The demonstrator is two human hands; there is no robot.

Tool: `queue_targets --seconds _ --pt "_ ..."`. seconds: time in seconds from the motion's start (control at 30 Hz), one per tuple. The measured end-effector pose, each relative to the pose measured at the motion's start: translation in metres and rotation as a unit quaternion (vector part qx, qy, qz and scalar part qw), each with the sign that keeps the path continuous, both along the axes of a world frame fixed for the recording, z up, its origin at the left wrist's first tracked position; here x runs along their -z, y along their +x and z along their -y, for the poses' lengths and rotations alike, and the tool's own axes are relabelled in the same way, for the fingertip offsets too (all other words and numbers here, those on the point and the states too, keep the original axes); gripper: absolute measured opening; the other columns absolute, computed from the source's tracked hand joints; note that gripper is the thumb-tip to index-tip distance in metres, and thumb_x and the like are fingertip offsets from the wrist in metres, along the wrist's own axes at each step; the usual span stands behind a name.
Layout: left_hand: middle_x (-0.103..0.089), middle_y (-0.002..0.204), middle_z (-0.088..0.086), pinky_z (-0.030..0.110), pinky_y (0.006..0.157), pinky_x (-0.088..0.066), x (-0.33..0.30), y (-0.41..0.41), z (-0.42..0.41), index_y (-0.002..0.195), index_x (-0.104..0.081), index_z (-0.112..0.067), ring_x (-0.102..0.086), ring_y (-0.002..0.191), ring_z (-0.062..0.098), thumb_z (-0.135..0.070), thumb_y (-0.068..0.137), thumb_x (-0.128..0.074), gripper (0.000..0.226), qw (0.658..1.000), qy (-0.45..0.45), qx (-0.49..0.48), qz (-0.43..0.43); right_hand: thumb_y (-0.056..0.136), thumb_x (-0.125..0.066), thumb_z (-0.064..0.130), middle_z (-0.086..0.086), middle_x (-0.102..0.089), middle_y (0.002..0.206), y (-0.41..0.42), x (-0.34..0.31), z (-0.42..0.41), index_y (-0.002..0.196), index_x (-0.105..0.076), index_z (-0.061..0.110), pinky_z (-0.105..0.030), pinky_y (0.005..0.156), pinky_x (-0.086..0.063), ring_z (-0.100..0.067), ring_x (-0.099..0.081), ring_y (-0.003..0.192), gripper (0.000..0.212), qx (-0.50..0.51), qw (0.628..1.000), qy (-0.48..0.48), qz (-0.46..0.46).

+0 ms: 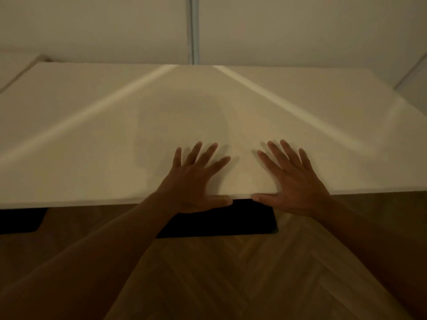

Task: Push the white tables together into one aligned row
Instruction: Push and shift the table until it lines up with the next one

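Observation:
A large white table (pixel 92 125) fills the middle of the view, its near edge running across in front of me. My left hand (pixel 196 179) lies flat on the top near that edge, fingers spread, thumb along the rim. My right hand (pixel 293 179) lies flat beside it in the same way, thumb on the rim. The two thumbs almost meet. A second white table (pixel 13 65) shows at the far left, set apart by a narrow dark gap at an angle. The picture is dim and slightly blurred.
A pale wall (pixel 92 24) with a vertical grey strip (pixel 193 31) stands right behind the table. Black table feet (pixel 231 222) rest on the wooden herringbone floor (pixel 231 273) below the near edge. Another pale surface (pixel 413 86) shows at the far right.

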State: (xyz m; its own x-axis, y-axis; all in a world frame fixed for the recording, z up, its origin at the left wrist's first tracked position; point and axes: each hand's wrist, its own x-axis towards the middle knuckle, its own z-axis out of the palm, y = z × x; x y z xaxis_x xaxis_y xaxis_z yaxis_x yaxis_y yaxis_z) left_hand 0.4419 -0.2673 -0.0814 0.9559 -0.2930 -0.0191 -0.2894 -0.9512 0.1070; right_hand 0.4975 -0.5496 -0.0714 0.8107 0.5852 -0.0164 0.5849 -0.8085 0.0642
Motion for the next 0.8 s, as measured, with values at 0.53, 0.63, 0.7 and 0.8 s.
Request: queue_targets --seconds 0.53,0.63,0.7,0.8 --pt "0.005 0.170 -0.002 0.070 0.118 0.000 0.017 0.025 0.062 0.159 0.004 -0.046 0.007 0.155 0.037 -0.099 0.075 -0.017 0.101 0.999 0.010 -0.012 0.031 0.078 -0.023 0.093 -0.003 -0.025 0.163 0.032 0.020 0.050 0.158 -0.019 0.031 -0.061 0.116 -0.026 -0.040 -0.021 0.149 0.101 -0.034 0.999 -0.010 0.022" --pt "-0.001 0.171 -0.002 0.072 0.117 -0.002 0.015 0.024 0.061 0.159 0.000 -0.045 0.003 0.155 0.038 -0.098 0.077 -0.019 0.099 0.999 0.008 -0.009 0.035 0.076 -0.021 0.095 0.000 -0.027 0.163 0.033 0.021 0.049 0.158 -0.018 0.034 -0.059 0.116 -0.028 -0.039 -0.024 0.148 0.102 -0.028 0.999 -0.018 0.024" --pt "-0.002 0.171 -0.001 0.073 0.116 -0.004 0.015 0.025 0.061 0.159 -0.001 -0.044 0.001 0.155 0.040 -0.097 0.077 -0.017 0.099 0.999 0.017 -0.002 0.036 0.076 -0.021 0.095 0.001 -0.027 0.163 0.032 0.023 0.049 0.158 -0.018 0.035 -0.058 0.116 -0.028 -0.038 -0.025 0.148 0.102 -0.030 0.999 -0.023 0.036" --pt "-0.001 0.171 0.000 0.073 0.116 -0.004 0.015 0.025 0.060 0.159 0.001 -0.044 0.002 0.154 0.041 -0.098 0.076 -0.013 0.099 0.999 0.026 0.001 0.038 0.076 -0.024 0.095 0.001 -0.029 0.162 0.033 0.026 0.051 0.157 -0.020 0.035 -0.058 0.115 -0.030 -0.039 -0.027 0.147 0.100 -0.035 0.998 -0.020 0.051"
